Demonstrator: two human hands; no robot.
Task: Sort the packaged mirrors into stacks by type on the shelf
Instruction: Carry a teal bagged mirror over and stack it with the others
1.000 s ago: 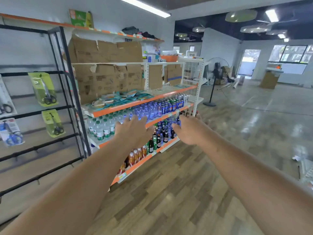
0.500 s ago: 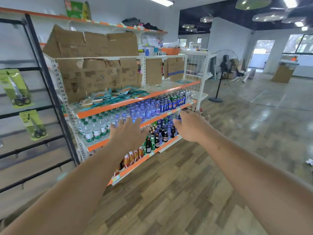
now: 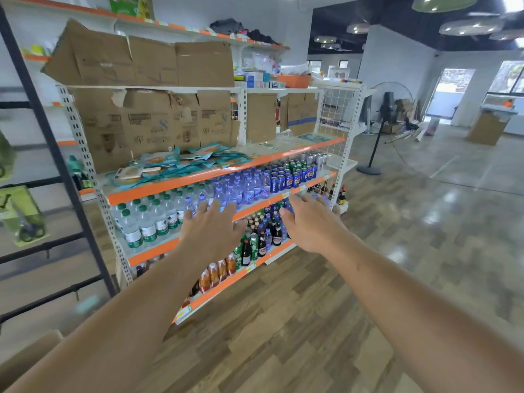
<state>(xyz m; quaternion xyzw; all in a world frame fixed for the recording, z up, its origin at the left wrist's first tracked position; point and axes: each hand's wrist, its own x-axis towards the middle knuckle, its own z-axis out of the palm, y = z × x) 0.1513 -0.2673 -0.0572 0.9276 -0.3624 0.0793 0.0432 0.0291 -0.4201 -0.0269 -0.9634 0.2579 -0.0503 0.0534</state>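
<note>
Both arms reach forward toward a retail shelf unit. The left hand [image 3: 211, 229] and the right hand [image 3: 312, 224] hang side by side in the air, backs up, with the fingers [image 3: 216, 207] straight and slightly spread, holding nothing. They are in front of the drinks rows and touch no shelf.

The packaged mirrors [image 3: 184, 163] lie in a loose, overlapping heap of teal and orange cards on the shelf [image 3: 226, 172] with the orange front edge, above and beyond the hands (their separate types are too blurred to tell). Flattened cardboard boxes [image 3: 147, 129] stand upright just behind the heap.

On the shelf below, water bottles [image 3: 147, 221] fill the left part and blue cans [image 3: 292, 179] the right. Dark glass bottles [image 3: 262, 243] stand lower still, between the two hands. A black rack [image 3: 42, 143] rises at the near left, and a floor fan [image 3: 381, 120] stands far right on the glossy floor.
</note>
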